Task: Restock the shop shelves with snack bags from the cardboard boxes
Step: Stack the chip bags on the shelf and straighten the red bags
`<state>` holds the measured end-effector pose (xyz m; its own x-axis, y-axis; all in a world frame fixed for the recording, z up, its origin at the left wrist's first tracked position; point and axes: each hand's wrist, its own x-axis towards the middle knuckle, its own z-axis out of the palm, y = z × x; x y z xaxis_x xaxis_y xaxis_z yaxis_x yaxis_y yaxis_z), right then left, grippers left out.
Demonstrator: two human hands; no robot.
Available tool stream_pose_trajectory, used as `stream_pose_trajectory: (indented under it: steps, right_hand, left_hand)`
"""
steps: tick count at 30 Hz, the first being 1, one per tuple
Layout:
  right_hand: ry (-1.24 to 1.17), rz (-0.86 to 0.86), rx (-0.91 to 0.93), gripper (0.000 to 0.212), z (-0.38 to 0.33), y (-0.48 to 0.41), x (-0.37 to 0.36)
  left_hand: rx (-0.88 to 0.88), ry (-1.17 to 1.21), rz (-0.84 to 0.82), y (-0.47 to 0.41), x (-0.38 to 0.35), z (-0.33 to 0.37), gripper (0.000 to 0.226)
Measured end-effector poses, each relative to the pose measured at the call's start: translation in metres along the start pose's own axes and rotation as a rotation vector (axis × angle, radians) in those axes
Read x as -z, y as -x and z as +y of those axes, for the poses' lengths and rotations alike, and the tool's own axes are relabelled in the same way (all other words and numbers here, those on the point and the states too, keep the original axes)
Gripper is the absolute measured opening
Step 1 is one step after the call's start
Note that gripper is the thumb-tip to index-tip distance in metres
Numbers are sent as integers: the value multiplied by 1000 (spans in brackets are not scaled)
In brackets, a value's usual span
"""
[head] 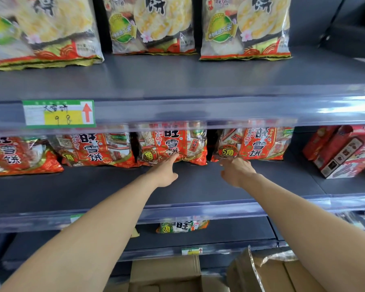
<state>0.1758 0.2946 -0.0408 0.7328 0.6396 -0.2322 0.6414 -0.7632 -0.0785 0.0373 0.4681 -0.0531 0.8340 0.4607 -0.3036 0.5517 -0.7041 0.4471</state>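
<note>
Several red snack bags stand in a row at the back of the middle shelf (114, 186). My left hand (165, 170) reaches in, its fingertips touching the lower edge of the middle red bag (173, 142). My right hand (236, 170) touches the bottom of the right red bag (253, 144), near its round yellow sticker. Neither hand wraps around a bag; the fingers point forward and are partly hidden against the bags. An open cardboard box (167, 275) sits on the floor below, between my forearms.
Yellow-and-white snack bags (156, 26) line the upper shelf, above a green price tag (59, 113). Red cartons (341, 152) lean at the right of the middle shelf. One bag (181, 226) lies on the lower shelf. A second cardboard box (268, 272) stands lower right.
</note>
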Motion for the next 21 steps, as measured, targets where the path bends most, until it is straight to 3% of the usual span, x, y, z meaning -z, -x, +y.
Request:
stream_pose_trajectory:
  steps: [11,21]
  right_hand:
    - [3,-49,108,47,-64,42,19]
    - [134,34,216,40,-124,106,48]
  left_hand:
    - [-54,-62,-5,55,32,-18,62]
    - [-197,-139,-2,138,72,-34,55]
